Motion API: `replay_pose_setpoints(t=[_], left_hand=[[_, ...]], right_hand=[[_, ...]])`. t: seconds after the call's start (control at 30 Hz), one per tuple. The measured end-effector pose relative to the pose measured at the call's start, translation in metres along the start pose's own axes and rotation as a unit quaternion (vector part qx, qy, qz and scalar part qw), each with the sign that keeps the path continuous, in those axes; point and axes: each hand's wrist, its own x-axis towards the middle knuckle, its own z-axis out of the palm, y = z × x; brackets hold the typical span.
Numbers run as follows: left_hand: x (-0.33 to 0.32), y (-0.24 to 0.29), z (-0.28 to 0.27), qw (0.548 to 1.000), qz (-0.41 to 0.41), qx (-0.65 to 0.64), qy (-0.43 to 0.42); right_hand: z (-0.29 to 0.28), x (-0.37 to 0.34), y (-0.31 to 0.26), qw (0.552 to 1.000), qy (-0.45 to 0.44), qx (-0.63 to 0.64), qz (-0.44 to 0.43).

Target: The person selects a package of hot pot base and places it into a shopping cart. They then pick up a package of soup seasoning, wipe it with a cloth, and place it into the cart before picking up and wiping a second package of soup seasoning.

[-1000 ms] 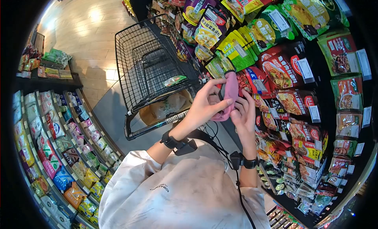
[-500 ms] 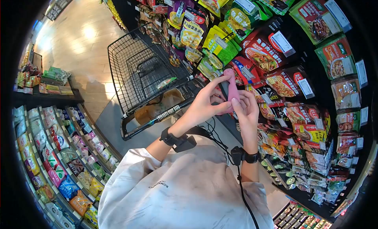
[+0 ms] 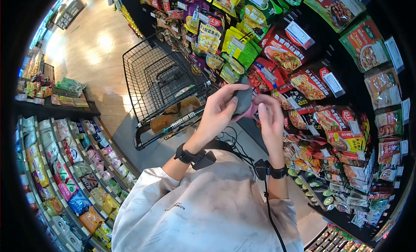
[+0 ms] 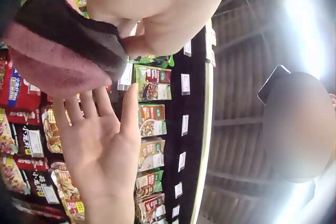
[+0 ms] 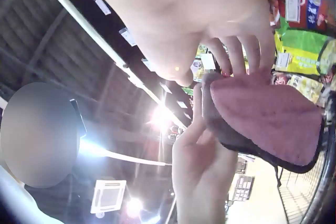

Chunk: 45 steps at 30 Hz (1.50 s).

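Note:
A soft pink and dark grey fabric item (image 3: 245, 102) is between the two hands, over the floor beside the cart. The left hand (image 3: 220, 111) holds its grey side between thumb and fingers. The right hand (image 3: 271, 122) touches the pink side with its fingertips, thumb raised off the fabric. In the left wrist view the right hand (image 4: 100, 150) shows its palm, fingers nearly straight, tips partly behind the pink fabric (image 4: 52, 66). In the right wrist view the right fingers lie against the edge of the pink fabric (image 5: 268, 113), opposite the left hand (image 5: 202, 182).
A black wire shopping cart (image 3: 151, 70) stands ahead and to the left, with a green-white packet (image 3: 185, 90) in it. Seasoning packets (image 3: 284, 50) hang on the right shelf close to the hands. Shelves of bagged goods (image 3: 78, 165) line the left; a cable hangs from the right wrist.
The fabric item has turned from mostly pink to show its grey side. The right thumb has come off it and the right fingers have loosened. The cart and shelves have shifted slightly in the head view.

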Motion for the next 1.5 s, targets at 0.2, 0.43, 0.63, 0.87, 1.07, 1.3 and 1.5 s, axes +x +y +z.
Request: replay_pose_setpoints(t=[0.2, 0.43, 0.63, 0.87, 1.07, 1.3, 1.5], left_hand=[[-0.005, 0.006, 0.025, 0.999, 0.024, 0.035, -0.006], [0.004, -0.015, 0.024, 0.992, 0.068, 0.061, 0.092], [0.006, 0.003, 0.02, 0.993, 0.05, 0.098, 0.048], [0.009, 0.008, 0.034, 0.986, 0.128, 0.081, 0.073], [0.014, 0.008, 0.026, 0.991, 0.031, 0.068, 0.108], [0.012, 0.002, 0.014, 0.985, 0.068, 0.081, 0.133], [0.003, 0.001, 0.037, 0.989, 0.081, 0.105, 0.066]], right_hand=[[-0.009, -0.009, -0.004, 0.987, -0.078, 0.12, 0.079], [-0.033, -0.013, -0.002, 0.986, -0.065, 0.115, 0.104], [-0.053, -0.009, 0.004, 0.971, 0.046, 0.213, 0.092], [-0.046, -0.007, 0.003, 0.996, 0.037, 0.055, 0.06], [-0.059, -0.004, 0.013, 0.996, 0.08, -0.01, 0.032], [-0.061, -0.007, -0.004, 0.988, 0.071, -0.14, 0.003], [-0.03, -0.011, -0.031, 0.996, -0.013, 0.079, 0.027]])
